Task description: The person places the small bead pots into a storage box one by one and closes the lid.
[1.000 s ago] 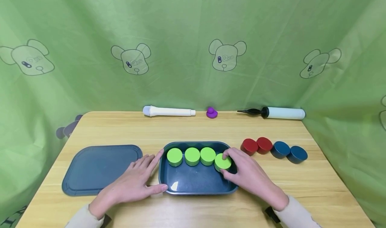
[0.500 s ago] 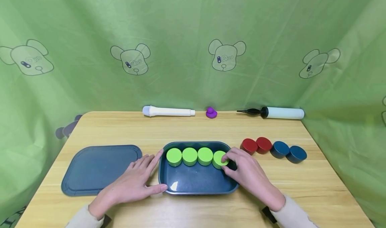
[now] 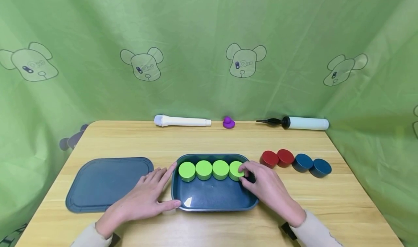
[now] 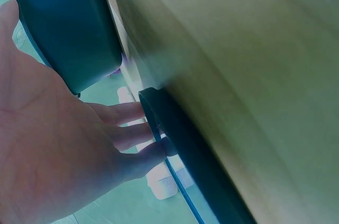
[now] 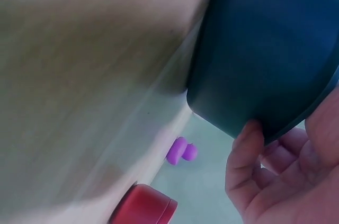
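- wood-look bench [image 3: 209, 141], carrying pretty much the whole lot
- navy tray [image 3: 215, 196], mid-bench
- flat navy lid [image 3: 104, 183], lying at the tray's 9 o'clock
- left hand [image 3: 145, 196]: spread out, forefinger and thumb touching the tray's rim around 9
- right hand [image 3: 267, 183]: around 3, pinching the end green cylinder [image 3: 233, 171]
- four green cylinders [image 3: 204, 169], rowed up inside the tray's 12 o'clock side
- red cylinders [image 3: 269, 158] plus blue cylinders [image 3: 303, 162], out around 2

The tray [image 3: 215, 196] sits at lower centre of the frame, four discs [image 3: 220, 169] in a row along its far side. The lid [image 3: 101, 181] lies lower left, the left hand [image 3: 147, 198] between lid and tray. The right hand [image 3: 269, 189] is at the row's right end. Four more discs [image 3: 303, 162] stand right of the tray. Along the table's [image 3: 209, 140] back edge, left to right: microphone [image 3: 184, 121], duck [image 3: 229, 123], pump [image 3: 305, 123]; behind, the curtain [image 3: 196, 36].
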Demonstrator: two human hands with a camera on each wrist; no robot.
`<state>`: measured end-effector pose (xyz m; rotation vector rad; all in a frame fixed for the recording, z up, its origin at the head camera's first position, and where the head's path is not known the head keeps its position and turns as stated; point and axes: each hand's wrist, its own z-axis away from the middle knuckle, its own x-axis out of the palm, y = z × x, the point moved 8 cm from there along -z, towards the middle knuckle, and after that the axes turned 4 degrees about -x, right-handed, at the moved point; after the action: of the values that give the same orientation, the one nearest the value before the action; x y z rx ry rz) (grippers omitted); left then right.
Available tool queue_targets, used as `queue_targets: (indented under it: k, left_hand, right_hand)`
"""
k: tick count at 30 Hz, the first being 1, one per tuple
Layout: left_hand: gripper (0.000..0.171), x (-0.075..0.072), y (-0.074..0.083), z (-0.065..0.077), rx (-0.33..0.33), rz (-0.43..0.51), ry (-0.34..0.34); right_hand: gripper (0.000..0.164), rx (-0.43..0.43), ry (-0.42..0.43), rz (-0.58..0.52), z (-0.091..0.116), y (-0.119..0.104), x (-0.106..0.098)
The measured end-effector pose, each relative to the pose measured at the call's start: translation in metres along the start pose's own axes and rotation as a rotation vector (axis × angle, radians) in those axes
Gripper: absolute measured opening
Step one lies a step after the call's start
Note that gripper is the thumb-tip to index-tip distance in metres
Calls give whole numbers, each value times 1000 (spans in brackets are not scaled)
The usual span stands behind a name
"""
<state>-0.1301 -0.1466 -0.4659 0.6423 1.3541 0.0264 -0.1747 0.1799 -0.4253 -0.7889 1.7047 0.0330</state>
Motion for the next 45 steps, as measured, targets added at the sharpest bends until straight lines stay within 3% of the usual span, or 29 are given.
queue_targets:
  k: [11,28,35,45]
  left_hand:
    - [106,1,-1,-1,-2,-2,-2]
    - [106,3,1,-7,9,-10,-11]
    - [106,2,1,-6,12,-9,-14]
    - [104,2,0,-2,5,-7,-11]
  right_hand:
    - [23,-22,81,-27,8,1,-13]
    - [33,-7,205,-232,35,24,-47]
    - [34,88,276,-303,50,50,-59]
    - [31,223,309,-273,81,94,-70]
